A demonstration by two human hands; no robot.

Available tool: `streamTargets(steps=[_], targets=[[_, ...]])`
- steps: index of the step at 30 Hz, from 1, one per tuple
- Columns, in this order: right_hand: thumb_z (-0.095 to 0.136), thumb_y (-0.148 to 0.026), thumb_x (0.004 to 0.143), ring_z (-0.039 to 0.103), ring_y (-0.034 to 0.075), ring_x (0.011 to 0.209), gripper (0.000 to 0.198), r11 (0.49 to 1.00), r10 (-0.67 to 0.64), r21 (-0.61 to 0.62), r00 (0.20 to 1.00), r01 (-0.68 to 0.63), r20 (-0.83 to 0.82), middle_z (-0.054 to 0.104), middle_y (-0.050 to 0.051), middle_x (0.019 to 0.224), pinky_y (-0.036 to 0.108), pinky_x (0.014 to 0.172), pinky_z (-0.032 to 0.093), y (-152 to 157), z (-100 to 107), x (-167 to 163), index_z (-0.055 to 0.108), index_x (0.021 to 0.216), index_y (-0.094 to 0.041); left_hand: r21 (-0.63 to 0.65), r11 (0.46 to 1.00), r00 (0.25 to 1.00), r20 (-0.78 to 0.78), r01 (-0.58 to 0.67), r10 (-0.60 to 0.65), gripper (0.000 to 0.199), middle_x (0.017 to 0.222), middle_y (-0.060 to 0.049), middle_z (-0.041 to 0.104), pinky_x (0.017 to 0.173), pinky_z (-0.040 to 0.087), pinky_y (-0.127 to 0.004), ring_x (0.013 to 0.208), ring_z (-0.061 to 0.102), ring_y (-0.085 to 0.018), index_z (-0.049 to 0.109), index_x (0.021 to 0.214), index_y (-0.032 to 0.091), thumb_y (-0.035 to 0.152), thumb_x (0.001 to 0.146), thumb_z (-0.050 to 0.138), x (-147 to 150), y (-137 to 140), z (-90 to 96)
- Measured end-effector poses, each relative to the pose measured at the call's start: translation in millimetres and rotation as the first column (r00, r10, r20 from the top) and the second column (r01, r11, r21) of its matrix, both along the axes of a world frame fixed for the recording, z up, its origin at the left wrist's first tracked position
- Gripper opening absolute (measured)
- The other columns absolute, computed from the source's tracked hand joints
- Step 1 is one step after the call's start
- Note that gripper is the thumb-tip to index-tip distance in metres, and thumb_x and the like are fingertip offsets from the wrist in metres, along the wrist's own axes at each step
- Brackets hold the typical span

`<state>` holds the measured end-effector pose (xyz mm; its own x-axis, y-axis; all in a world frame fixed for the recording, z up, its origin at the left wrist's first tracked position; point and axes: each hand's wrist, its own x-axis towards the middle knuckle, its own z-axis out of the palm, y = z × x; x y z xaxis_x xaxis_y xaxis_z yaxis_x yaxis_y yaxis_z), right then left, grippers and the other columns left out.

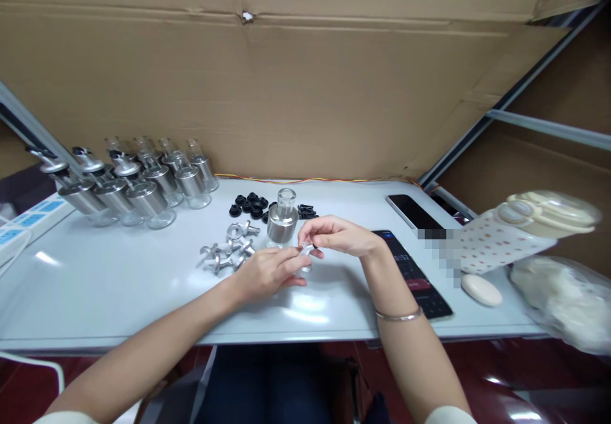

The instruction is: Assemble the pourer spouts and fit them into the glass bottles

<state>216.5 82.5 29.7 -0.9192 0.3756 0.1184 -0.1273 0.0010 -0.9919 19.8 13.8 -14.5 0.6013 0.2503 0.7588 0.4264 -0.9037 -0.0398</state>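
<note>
Silver fitting (306, 249), held by left hand (268, 272) and right hand (341, 235) together, sits nearside of the bottle (282, 223) (upright, near both).

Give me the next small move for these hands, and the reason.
Probably seat a small black piece, like those beside the lone bottle, on the silver fitting between the left hand and right hand: the tops on three bottles at left combine silver and black. Fingers partly hide whether one is already on.

Smooth clear-glass bottle (286, 204) with satin metal sleeve (282, 223), shiny metallic-looking fittings (218, 262), glossy white tabletop (143, 290), matt creased cardboard (296, 99).
</note>
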Motion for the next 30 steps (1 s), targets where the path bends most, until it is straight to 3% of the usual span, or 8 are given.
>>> streamTargets(steps=[9, 15, 17, 19, 20, 22, 26, 30], targets=[[0.067, -0.036, 0.081, 0.057, 0.011, 0.069, 0.029, 0.986, -0.165, 0.010, 0.985, 0.164, 0.042, 0.064, 0.001, 0.079, 0.025, 0.067, 0.045, -2, -2, -7, 0.065, 0.101, -0.015, -0.117, 0.991, 0.995, 0.060, -0.070, 0.077, 0.028, 0.088, -0.006, 0.069, 0.063, 0.053, -0.024, 0.069, 0.067, -0.013, 0.039, 0.116, 0.018, 0.033, 0.093, 0.044, 0, 2, 4.2], [0.071, -0.026, 0.077, 0.055, 0.008, 0.065, 0.016, 0.986, -0.164, -0.002, 0.985, 0.165, 0.058, 0.062, -0.002, 0.074, 0.022, 0.066, 0.045, -2, -2, -10, 0.063, 0.087, -0.015, -0.111, 0.982, 0.962, 0.210, -0.153, 0.174, 0.043, 0.079, -0.004, 0.066, 0.061, 0.048, -0.029, 0.060, 0.060, -0.015, 0.045, 0.109, 0.016, 0.054, 0.091, 0.032, -16, 10, 5.9], [0.069, -0.025, 0.078, 0.055, 0.008, 0.065, 0.016, 0.985, -0.173, 0.003, 0.983, 0.173, 0.055, 0.061, -0.002, 0.074, 0.022, 0.065, 0.045, -2, -3, -10, 0.061, 0.087, -0.015, -0.244, 0.911, 0.872, 0.286, -0.333, 0.396, 0.032, 0.083, -0.006, 0.066, 0.071, 0.046, -0.033, 0.072, 0.060, -0.017, 0.050, 0.100, 0.017, 0.042, 0.094, 0.031, -26, 18, 11.7], [0.069, -0.025, 0.078, 0.056, 0.008, 0.066, 0.015, 0.984, -0.179, 0.014, 0.983, 0.178, 0.053, 0.061, -0.002, 0.075, 0.022, 0.066, 0.045, -2, -3, -10, 0.060, 0.087, -0.015, -0.408, 0.758, 0.766, 0.188, -0.508, 0.615, 0.024, 0.099, -0.009, 0.066, 0.082, 0.042, -0.038, 0.093, 0.058, -0.022, 0.054, 0.097, 0.017, 0.030, 0.093, 0.033, -35, 27, 17.2], [0.069, -0.025, 0.079, 0.056, 0.008, 0.066, 0.015, 0.984, -0.179, 0.021, 0.982, 0.179, 0.053, 0.061, -0.002, 0.075, 0.022, 0.066, 0.045, -3, -3, -10, 0.060, 0.087, -0.015, -0.454, 0.689, 0.740, 0.092, -0.565, 0.667, 0.024, 0.111, -0.010, 0.064, 0.087, 0.040, -0.041, 0.105, 0.055, -0.024, 0.055, 0.097, 0.018, 0.027, 0.092, 0.034, -39, 31, 18.8], [0.068, -0.025, 0.079, 0.056, 0.008, 0.067, 0.015, 0.984, -0.178, 0.034, 0.983, 0.176, 0.052, 0.060, -0.002, 0.075, 0.022, 0.067, 0.044, -3, -3, -11, 0.059, 0.087, -0.015, -0.465, 0.612, 0.728, -0.108, -0.639, 0.677, 0.027, 0.131, -0.009, 0.055, 0.092, 0.035, -0.046, 0.122, 0.044, -0.027, 0.059, 0.097, 0.020, 0.024, 0.092, 0.033, -43, 39, 18.4], [0.067, -0.024, 0.080, 0.057, 0.009, 0.068, 0.014, 0.985, -0.168, 0.057, 0.984, 0.165, 0.055, 0.061, -0.001, 0.075, 0.023, 0.069, 0.045, -3, -2, -11, 0.059, 0.088, -0.015, -0.389, 0.588, 0.703, -0.341, -0.709, 0.624, 0.032, 0.142, -0.007, 0.044, 0.095, 0.031, -0.049, 0.131, 0.034, -0.029, 0.060, 0.105, 0.020, 0.017, 0.091, 0.031, -42, 47, 8.8], [0.067, -0.025, 0.080, 0.056, 0.009, 0.068, 0.015, 0.984, -0.171, 0.061, 0.984, 0.168, 0.052, 0.061, -0.001, 0.075, 0.023, 0.069, 0.045, -3, -2, -11, 0.059, 0.088, -0.015, -0.399, 0.569, 0.694, -0.359, -0.719, 0.624, 0.036, 0.131, -0.011, 0.055, 0.093, 0.033, -0.045, 0.125, 0.042, -0.026, 0.053, 0.117, 0.019, 0.012, 0.090, 0.030, -40, 50, 3.2]])
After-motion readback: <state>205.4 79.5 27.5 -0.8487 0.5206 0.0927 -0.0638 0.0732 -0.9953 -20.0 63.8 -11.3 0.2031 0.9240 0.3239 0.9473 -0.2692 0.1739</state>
